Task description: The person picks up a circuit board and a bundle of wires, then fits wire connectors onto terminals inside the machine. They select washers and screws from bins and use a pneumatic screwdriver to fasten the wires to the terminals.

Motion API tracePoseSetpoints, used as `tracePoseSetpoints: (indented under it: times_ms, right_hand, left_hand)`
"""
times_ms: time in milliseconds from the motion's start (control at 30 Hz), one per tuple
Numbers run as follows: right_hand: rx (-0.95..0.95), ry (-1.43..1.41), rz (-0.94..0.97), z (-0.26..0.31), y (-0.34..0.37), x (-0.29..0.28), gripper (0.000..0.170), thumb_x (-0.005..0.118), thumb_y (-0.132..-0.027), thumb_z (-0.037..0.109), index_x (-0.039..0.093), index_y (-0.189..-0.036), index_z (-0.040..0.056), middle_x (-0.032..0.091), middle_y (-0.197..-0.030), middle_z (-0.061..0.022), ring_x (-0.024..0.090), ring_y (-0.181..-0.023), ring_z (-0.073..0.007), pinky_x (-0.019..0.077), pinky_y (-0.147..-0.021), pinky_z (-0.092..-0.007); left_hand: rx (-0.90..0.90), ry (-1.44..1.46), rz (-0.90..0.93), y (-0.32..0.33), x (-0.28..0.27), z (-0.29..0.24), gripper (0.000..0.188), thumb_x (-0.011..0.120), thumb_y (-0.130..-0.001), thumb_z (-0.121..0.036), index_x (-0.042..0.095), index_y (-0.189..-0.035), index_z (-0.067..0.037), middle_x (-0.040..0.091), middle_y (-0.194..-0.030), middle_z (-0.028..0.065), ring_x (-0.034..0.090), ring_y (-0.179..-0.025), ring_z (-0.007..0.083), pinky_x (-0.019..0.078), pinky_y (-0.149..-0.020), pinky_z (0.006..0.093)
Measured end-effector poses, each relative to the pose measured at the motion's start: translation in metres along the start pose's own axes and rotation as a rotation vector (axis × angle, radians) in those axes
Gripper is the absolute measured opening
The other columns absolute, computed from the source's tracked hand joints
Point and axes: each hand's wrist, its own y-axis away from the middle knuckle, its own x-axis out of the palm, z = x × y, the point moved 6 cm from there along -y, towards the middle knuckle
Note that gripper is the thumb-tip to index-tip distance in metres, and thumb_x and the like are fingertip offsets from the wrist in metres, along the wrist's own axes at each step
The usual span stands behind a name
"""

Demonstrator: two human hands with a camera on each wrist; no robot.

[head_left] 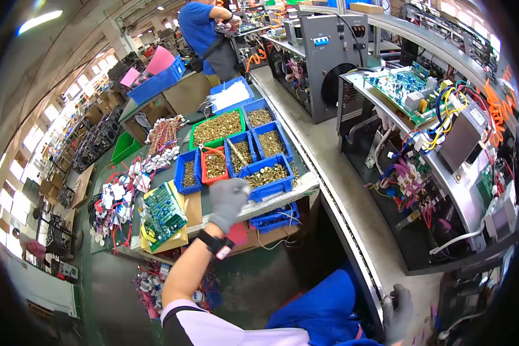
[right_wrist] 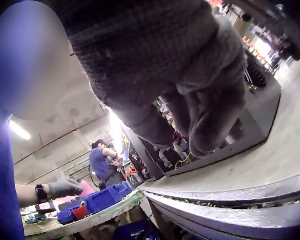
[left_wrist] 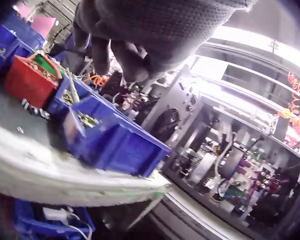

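My gloved left hand (head_left: 229, 202) is over the front edge of the bench, close to the red bin (head_left: 206, 180) and the front blue bin (head_left: 271, 191). Its fingers (left_wrist: 132, 62) droop loosely in the left wrist view, with nothing seen between them. Small brass-coloured fasteners (head_left: 265, 175) fill the bins, and a pale stick (head_left: 236, 154) lies across a middle one. Low at the right, my gloved right hand (head_left: 397, 311) hangs beside the metal rail, its fingers (right_wrist: 217, 120) loosely bent and holding nothing visible.
A green circuit board (head_left: 165, 212) and bundled wires (head_left: 118, 193) lie left of the bins. Right of the rail (head_left: 352, 242) stands an opened machine chassis (head_left: 409, 230) with a circuit board (head_left: 406, 89) on top. Another person (head_left: 205, 34) works at the back.
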Motion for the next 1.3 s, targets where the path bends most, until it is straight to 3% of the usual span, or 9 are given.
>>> tracePoseSetpoints:
  times_ms: [133,267,367,567,667,700,767,967,1300]
  right_hand:
    - [-0.009,0.016,-0.012,0.008,-0.007,0.008,0.033,0.060,-0.082,0.008,0.059,-0.113,-0.0033,0.060,-0.090,-0.0158,0.061,-0.074,-0.0241,0.0502,-0.068,-0.0349]
    - [-0.009,0.002,-0.018,0.019,-0.010,0.018,0.031,0.061,-0.081,0.009,0.060,-0.110,-0.0034,0.061,-0.090,-0.0166,0.061,-0.074,-0.0243,0.0505,-0.067,-0.0348]
    - [-0.044,0.040,0.035,0.032,-0.015,0.020,0.032,0.063,-0.080,0.010,0.060,-0.110,-0.0030,0.062,-0.091,-0.0166,0.062,-0.076,-0.0243,0.0508,-0.067,-0.0350]
    - [0.077,0.129,0.169,0.026,-0.015,0.014,0.039,0.060,-0.095,0.023,0.058,-0.127,0.0021,0.066,-0.109,-0.0187,0.064,-0.098,-0.0322,0.0507,-0.088,-0.0385]
    - [-0.040,0.032,-0.017,-0.010,-0.027,0.053,0.036,0.066,-0.081,0.012,0.060,-0.113,-0.0028,0.063,-0.092,-0.0178,0.063,-0.077,-0.0253,0.0514,-0.067,-0.0354]
    - [0.061,-0.217,0.017,-0.017,-0.037,0.083,0.047,0.069,-0.084,0.021,0.055,-0.123,-0.0024,0.062,-0.092,-0.0178,0.063,-0.077,-0.0326,0.0512,-0.068,-0.0399]
    - [-0.299,0.101,0.044,0.015,-0.069,0.123,0.076,0.073,-0.081,0.045,0.046,-0.135,0.0004,0.052,-0.128,-0.0270,0.053,-0.112,-0.0445,0.0426,-0.097,-0.0513]
    - [-0.502,0.512,0.248,0.071,-0.174,0.200,0.096,0.071,-0.073,0.062,0.037,-0.147,0.0109,0.028,-0.154,-0.0219,0.024,-0.143,-0.0403,0.0128,-0.116,-0.0603]
    - [-0.439,0.686,0.538,0.072,-0.195,0.217,0.100,0.079,-0.069,0.053,0.033,-0.152,0.0195,0.021,-0.159,-0.0185,0.014,-0.148,-0.0369,0.0073,-0.119,-0.0588]
  left_hand:
    - [-0.159,-0.046,0.129,-0.034,-0.005,0.046,0.015,0.074,-0.080,-0.025,0.077,-0.090,-0.014,0.071,-0.079,0.0089,0.069,-0.077,0.0275,0.0538,-0.071,0.0376]
    - [0.451,-0.147,0.251,-0.051,0.020,0.007,0.040,0.068,-0.080,-0.016,0.065,-0.120,-0.016,0.063,-0.123,0.0078,0.060,-0.112,0.0288,0.0513,-0.092,0.0404]
    - [0.665,-0.261,0.420,-0.063,0.050,-0.013,0.039,0.066,-0.080,-0.013,0.064,-0.119,-0.015,0.063,-0.122,0.0102,0.062,-0.108,0.0311,0.0523,-0.090,0.0415]
    - [0.344,-0.283,0.356,-0.121,0.047,0.019,0.031,0.065,-0.083,-0.017,0.068,-0.113,-0.014,0.067,-0.114,0.0090,0.065,-0.102,0.0307,0.0515,-0.092,0.0406]
    - [0.045,-0.146,0.193,-0.163,0.056,0.100,0.030,0.069,-0.082,-0.022,0.071,-0.111,-0.011,0.071,-0.105,0.0132,0.067,-0.099,0.0307,0.0514,-0.092,0.0389]
    - [-0.142,-0.105,0.188,-0.171,0.058,0.121,0.032,0.071,-0.082,-0.025,0.071,-0.110,-0.010,0.071,-0.103,0.0145,0.067,-0.099,0.0305,0.0513,-0.091,0.0384]
    - [-0.259,-0.203,0.138,-0.175,0.056,0.128,0.041,0.077,-0.079,-0.032,0.071,-0.113,-0.011,0.071,-0.106,0.0156,0.068,-0.100,0.0319,0.0513,-0.092,0.0386]
    - [-0.286,-0.675,0.137,-0.205,0.071,0.121,0.040,0.068,-0.083,-0.046,0.069,-0.115,-0.022,0.069,-0.117,0.0099,0.063,-0.114,0.0242,0.0364,-0.102,0.0453]
    - [-0.314,-0.718,0.382,-0.283,0.120,0.151,0.055,0.076,-0.078,-0.029,0.060,-0.131,-0.027,0.059,-0.133,0.0097,0.055,-0.126,0.0295,0.0454,-0.105,0.0452]
